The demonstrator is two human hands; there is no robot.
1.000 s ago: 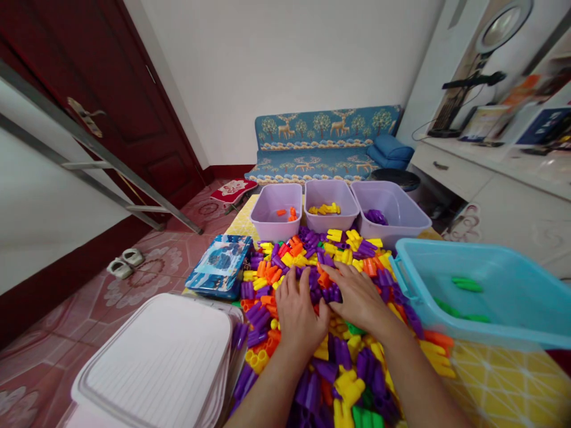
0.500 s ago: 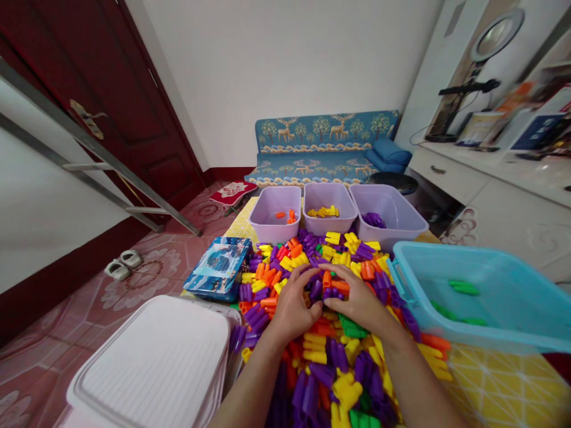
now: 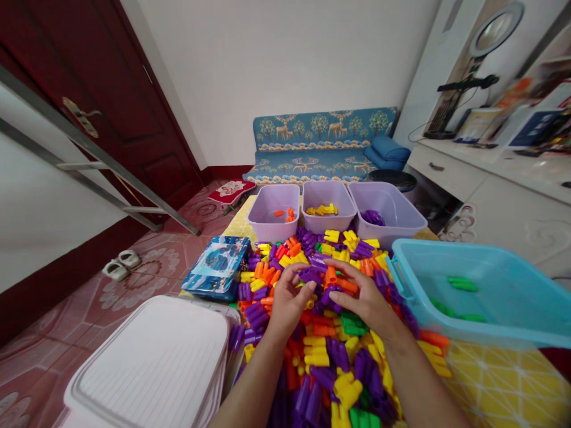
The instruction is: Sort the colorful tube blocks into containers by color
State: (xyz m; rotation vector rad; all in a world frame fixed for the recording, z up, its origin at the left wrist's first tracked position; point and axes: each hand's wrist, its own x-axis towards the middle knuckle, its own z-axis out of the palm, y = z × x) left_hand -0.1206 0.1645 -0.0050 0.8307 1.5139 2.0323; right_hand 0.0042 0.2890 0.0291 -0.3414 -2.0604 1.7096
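Note:
A big heap of plastic blocks (image 3: 330, 351) in purple, yellow, orange and green covers the yellow-patterned table (image 3: 504, 392). My left hand (image 3: 285, 303) and my right hand (image 3: 368, 300) are cupped together over the middle of the heap. Their curled fingers scoop up a handful of purple and orange blocks (image 3: 325, 284) between them. Three lilac bins stand at the far edge: the left bin (image 3: 273, 215) holds a few orange blocks, the middle bin (image 3: 328, 209) yellow ones, the right bin (image 3: 388, 217) purple ones.
A light blue tub (image 3: 482, 297) with a few green blocks sits at the right. A white lidded box (image 3: 151, 362) is at the near left, a blue patterned case (image 3: 218, 267) beyond it. A sofa, a door, a ladder and slippers lie further off.
Both hands went from lying flat on the heap to curling inward and lifting slightly, gathering purple and orange blocks between them.

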